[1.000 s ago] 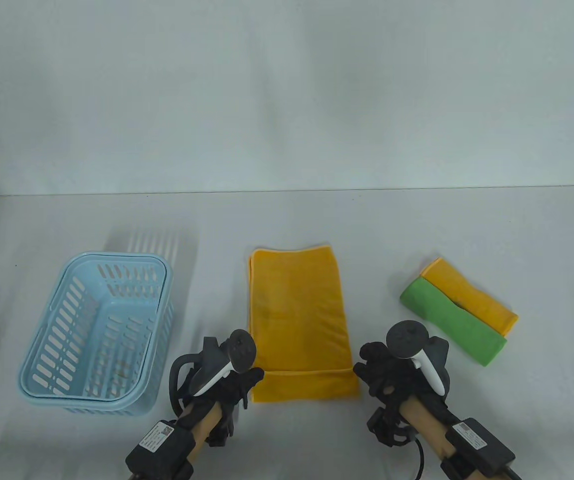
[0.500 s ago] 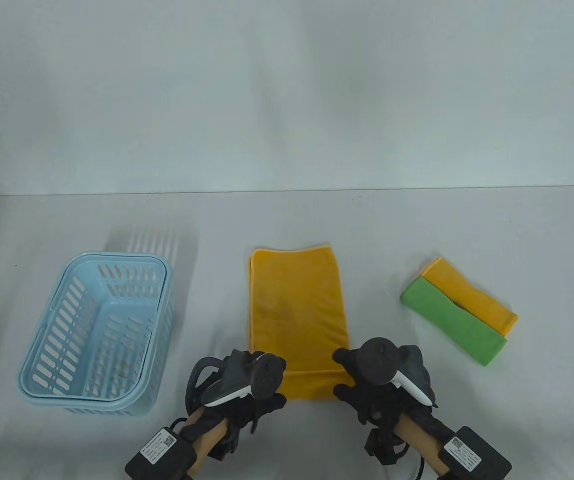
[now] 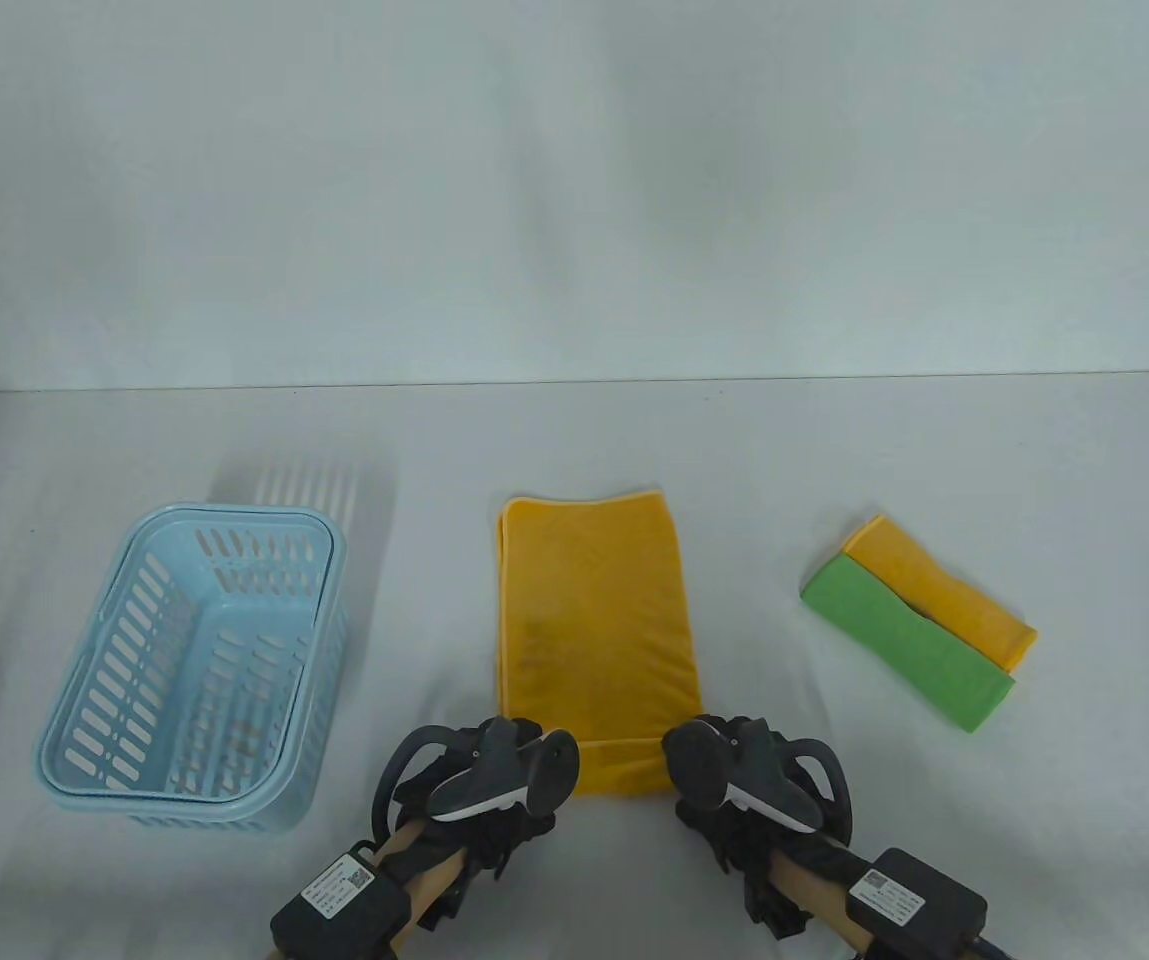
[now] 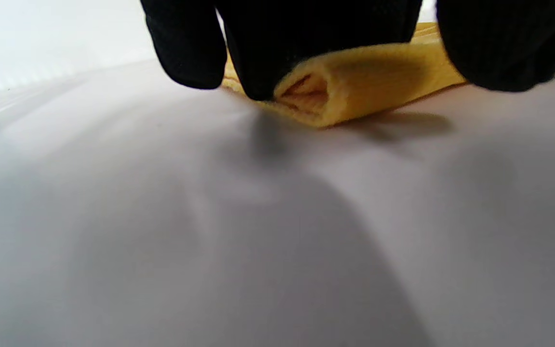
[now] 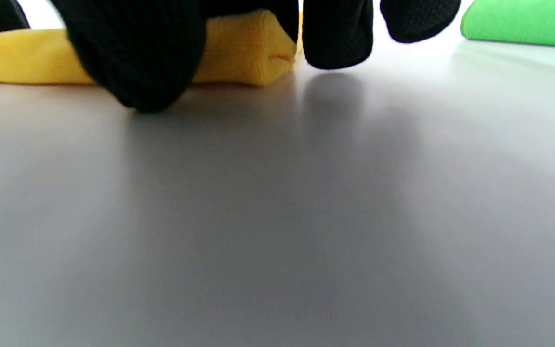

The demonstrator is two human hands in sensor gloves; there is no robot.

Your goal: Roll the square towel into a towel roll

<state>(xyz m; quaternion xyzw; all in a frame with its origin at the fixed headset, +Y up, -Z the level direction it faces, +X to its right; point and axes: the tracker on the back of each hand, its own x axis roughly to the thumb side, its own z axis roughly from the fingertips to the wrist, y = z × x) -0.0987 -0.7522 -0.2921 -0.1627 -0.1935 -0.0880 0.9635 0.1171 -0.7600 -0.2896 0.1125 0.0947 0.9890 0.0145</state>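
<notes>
A yellow towel (image 3: pixel 594 620), folded into a long strip, lies at the table's middle with its near end turned over into a short roll (image 4: pixel 354 82). My left hand (image 3: pixel 534 790) is at the near left corner. In the left wrist view its fingers (image 4: pixel 258 58) curl over the roll's open end, with the thumb (image 4: pixel 499 48) in front. My right hand (image 3: pixel 704 790) is at the near right corner. Its thumb (image 5: pixel 138 62) and fingers (image 5: pixel 335 38) close around the roll's other end (image 5: pixel 244 53). The trackers hide both hands' fingers in the table view.
A light blue slotted basket (image 3: pixel 194 670) stands to the left. At the right lie a folded green towel (image 3: pixel 904 640) and a second folded yellow towel (image 3: pixel 944 590), side by side. The table's far edge meets a white wall.
Both hands moved inward from beside the towel onto its near corners and tipped forward and down. The near end is now bunched into a short roll under the fingers.
</notes>
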